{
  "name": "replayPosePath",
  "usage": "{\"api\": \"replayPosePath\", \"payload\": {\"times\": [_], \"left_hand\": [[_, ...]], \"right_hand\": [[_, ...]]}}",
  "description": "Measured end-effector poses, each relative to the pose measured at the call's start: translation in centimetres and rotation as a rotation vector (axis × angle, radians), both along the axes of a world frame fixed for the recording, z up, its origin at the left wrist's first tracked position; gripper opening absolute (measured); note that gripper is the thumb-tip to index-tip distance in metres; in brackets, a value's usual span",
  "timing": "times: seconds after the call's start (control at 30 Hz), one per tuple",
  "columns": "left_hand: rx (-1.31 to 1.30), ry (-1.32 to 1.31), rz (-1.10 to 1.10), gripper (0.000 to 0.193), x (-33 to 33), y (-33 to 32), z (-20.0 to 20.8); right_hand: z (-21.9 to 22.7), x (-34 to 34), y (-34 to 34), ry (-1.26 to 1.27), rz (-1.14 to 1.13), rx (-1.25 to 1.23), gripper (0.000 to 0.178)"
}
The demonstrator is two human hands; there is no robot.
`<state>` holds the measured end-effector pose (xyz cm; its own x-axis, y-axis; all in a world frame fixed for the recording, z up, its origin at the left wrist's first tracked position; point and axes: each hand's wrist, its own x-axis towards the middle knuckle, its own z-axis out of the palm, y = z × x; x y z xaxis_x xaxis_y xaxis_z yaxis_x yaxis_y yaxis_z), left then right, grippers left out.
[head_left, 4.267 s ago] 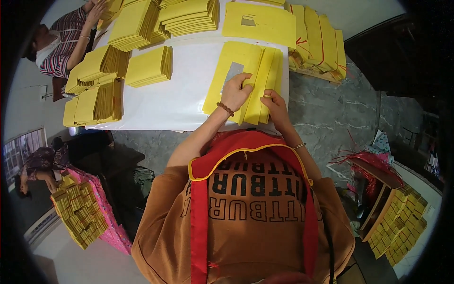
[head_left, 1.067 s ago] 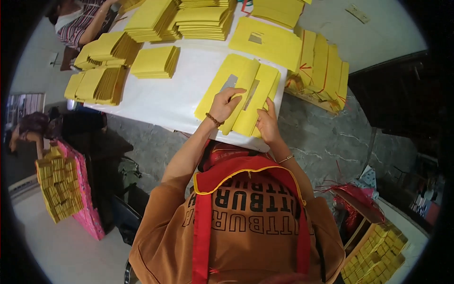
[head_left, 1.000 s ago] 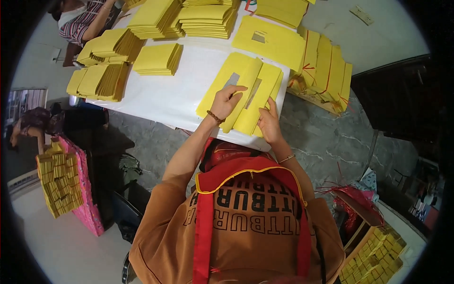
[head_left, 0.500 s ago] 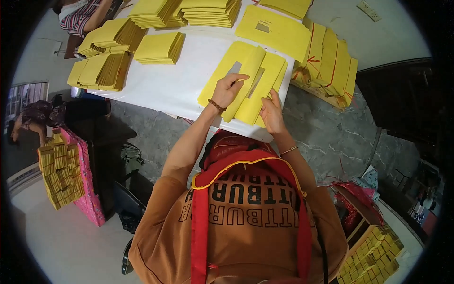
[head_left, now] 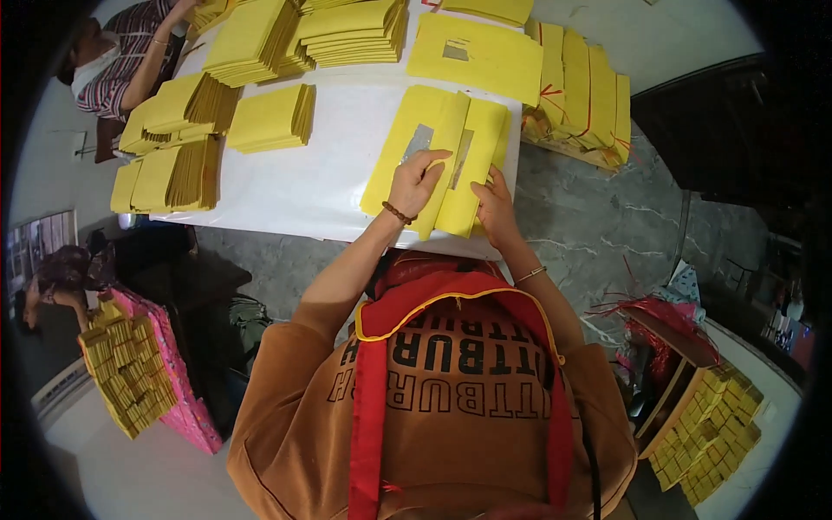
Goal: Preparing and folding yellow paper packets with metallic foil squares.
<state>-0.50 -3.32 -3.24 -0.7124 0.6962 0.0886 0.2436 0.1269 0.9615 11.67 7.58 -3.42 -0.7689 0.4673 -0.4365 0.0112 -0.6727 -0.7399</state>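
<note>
On the white table's near right part, a yellow paper sheet [head_left: 462, 199] is partly folded, both long sides turned inward with a narrow gap between. A strip of silver shows in that gap. My left hand [head_left: 418, 182] is closed on the left flap, fingers curled over it. At the right folded edge, my right hand [head_left: 495, 208] pinches the paper between thumb and fingers. Left of and under it lie more flat yellow sheets [head_left: 390, 169], the top one bearing a silver patch [head_left: 417, 144]. How many layers my hands hold is hidden.
Beyond lies a flat yellow stack [head_left: 507, 65] with a silver patch. Folded yellow bundles [head_left: 269, 117] fill the white table's [head_left: 338, 147] left and back. Red-tied yellow bundles [head_left: 594, 95] stand off its right corner. Another person [head_left: 130, 65] works at far left. A pink-sided box [head_left: 178, 373] holds yellow packets.
The view has shifted, so the table stuff sits lower and further left. The left flap lies flatter and straighter beside the right fold. Both hands stay on the paper.
</note>
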Motion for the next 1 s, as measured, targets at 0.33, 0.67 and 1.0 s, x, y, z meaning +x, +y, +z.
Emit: {"api": "replayPosePath", "payload": {"times": [0.33, 0.67, 1.0], "left_hand": [[-0.031, 0.110, -0.026, 0.016, 0.1, 0.3, 0.3], [-0.026, 0.152, -0.065, 0.013, 0.4, 0.1, 0.6], [-0.011, 0.061, -0.055, 0.015, -0.2, 0.3, 0.3]], "right_hand": [[-0.6, 0.3, 0.6, 0.024, 0.029, -0.009, 0.041], [0.4, 0.4, 0.1, -0.038, -0.004, -0.037, 0.039], [1.1, -1.3, -1.7, -0.112, -0.123, 0.517, 0.058]]}}
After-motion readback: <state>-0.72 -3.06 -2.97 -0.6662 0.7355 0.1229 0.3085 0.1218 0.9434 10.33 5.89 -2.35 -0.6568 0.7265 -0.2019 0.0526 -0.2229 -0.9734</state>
